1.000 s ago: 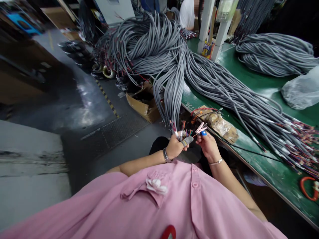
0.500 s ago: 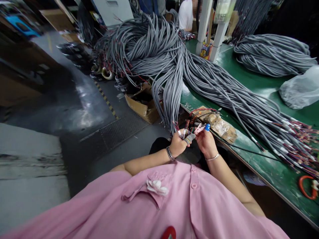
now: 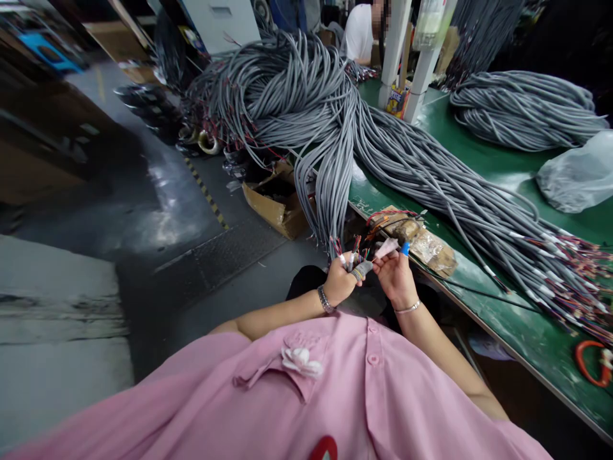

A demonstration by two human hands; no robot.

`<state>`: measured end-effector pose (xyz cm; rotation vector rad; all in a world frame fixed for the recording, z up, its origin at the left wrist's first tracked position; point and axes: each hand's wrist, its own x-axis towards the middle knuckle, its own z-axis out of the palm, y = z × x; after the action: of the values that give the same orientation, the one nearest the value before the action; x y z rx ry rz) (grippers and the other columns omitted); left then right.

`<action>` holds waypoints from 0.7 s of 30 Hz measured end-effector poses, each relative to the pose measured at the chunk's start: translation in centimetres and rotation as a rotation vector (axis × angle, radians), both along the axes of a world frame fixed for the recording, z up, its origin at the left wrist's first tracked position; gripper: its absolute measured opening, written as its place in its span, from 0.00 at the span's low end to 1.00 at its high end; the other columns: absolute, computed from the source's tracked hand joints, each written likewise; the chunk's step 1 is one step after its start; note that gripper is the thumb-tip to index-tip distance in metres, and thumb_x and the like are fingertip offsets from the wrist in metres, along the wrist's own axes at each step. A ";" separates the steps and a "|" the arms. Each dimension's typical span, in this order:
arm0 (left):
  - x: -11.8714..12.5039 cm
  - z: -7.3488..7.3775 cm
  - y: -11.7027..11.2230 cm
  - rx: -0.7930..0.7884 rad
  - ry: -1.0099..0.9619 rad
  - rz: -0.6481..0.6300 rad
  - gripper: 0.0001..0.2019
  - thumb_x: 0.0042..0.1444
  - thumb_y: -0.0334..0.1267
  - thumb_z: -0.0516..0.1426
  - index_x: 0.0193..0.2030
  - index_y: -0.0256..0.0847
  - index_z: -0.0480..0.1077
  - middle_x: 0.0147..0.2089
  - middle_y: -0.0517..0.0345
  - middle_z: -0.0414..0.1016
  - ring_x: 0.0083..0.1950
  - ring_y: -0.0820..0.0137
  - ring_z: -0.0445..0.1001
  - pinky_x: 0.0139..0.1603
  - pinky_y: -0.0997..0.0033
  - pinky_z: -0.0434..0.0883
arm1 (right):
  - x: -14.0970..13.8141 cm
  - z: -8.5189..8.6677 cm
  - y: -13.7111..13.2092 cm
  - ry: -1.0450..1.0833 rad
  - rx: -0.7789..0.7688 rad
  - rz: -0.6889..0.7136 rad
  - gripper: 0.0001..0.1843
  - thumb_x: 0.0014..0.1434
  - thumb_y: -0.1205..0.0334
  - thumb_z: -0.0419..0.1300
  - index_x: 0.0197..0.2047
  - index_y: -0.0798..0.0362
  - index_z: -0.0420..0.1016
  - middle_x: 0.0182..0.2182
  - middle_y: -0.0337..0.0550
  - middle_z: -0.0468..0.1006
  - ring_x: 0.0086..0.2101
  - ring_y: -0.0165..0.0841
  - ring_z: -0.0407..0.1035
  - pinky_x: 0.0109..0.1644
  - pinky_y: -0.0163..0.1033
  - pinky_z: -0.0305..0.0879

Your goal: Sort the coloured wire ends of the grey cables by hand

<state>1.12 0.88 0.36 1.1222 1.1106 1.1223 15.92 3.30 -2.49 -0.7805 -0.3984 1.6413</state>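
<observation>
My left hand (image 3: 339, 285) is closed round several grey cables (image 3: 351, 260); their white-banded ends fan out above the fist with thin coloured wires (image 3: 357, 243). A grey covering (image 3: 363, 269) sits on its thumb. Close by on the right, my right hand (image 3: 397, 280) has its fingertips drawn together near the wire ends. One of its fingers wears a blue cap (image 3: 405, 248). A pale pink piece (image 3: 387, 247) shows at its fingertips; whether this is a finger wrap or something held, I cannot make out. Whatever lies in the pinch is too small to name.
A large heap of grey cables (image 3: 287, 89) spreads over the green table (image 3: 483, 287). A taped cardboard piece (image 3: 433, 252) lies at the table's edge. An open carton (image 3: 272, 207) is on the floor. An orange-red ring (image 3: 591, 364) and a plastic bag (image 3: 577, 172) lie right.
My right hand has turned slightly, and its blue-capped finger has shifted a little right and down. The pale pink piece shows broader now. My left hand keeps its hold on the cables.
</observation>
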 end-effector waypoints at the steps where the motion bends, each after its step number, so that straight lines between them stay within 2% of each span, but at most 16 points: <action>1: -0.1 -0.1 0.0 -0.005 -0.004 -0.003 0.18 0.48 0.49 0.64 0.28 0.38 0.65 0.19 0.65 0.68 0.17 0.79 0.65 0.17 0.79 0.60 | 0.2 -0.2 -0.2 -0.006 -0.003 0.004 0.26 0.53 0.33 0.58 0.31 0.49 0.72 0.28 0.38 0.77 0.28 0.29 0.71 0.32 0.35 0.69; 8: -0.7 -1.3 -0.3 -0.059 -0.063 -0.037 0.20 0.53 0.54 0.60 0.30 0.36 0.68 0.22 0.61 0.71 0.19 0.78 0.68 0.18 0.79 0.59 | 1.3 -0.8 -1.5 -0.049 -0.040 -0.009 0.22 0.52 0.38 0.63 0.33 0.50 0.75 0.28 0.38 0.77 0.25 0.27 0.69 0.30 0.33 0.69; 15: -0.7 -1.9 -0.9 -0.034 -0.105 -0.185 0.23 0.55 0.56 0.57 0.38 0.34 0.72 0.35 0.48 0.79 0.34 0.70 0.78 0.32 0.75 0.71 | 1.6 -0.9 -3.3 -0.218 0.027 -0.039 0.17 0.53 0.46 0.65 0.35 0.52 0.76 0.29 0.37 0.76 0.25 0.25 0.66 0.30 0.32 0.67; 18: -0.9 -2.1 -1.5 -0.075 -0.039 -0.218 0.23 0.55 0.57 0.57 0.39 0.34 0.71 0.35 0.48 0.79 0.29 0.71 0.77 0.25 0.77 0.67 | 1.5 -0.9 -4.4 -0.333 0.067 -0.033 0.14 0.54 0.50 0.65 0.35 0.52 0.76 0.29 0.37 0.75 0.26 0.25 0.66 0.31 0.32 0.65; 21: -1.3 -2.1 -2.4 -0.046 0.088 -0.279 0.21 0.55 0.55 0.57 0.37 0.34 0.70 0.30 0.53 0.78 0.18 0.77 0.68 0.18 0.79 0.60 | 1.2 -0.6 -5.7 -0.492 0.139 0.011 0.13 0.55 0.53 0.65 0.40 0.51 0.77 0.30 0.37 0.75 0.26 0.26 0.65 0.32 0.33 0.64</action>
<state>-0.20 -1.53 -1.75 1.2568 1.0054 0.8331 17.13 -2.42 -3.10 -1.0750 -0.8547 1.4026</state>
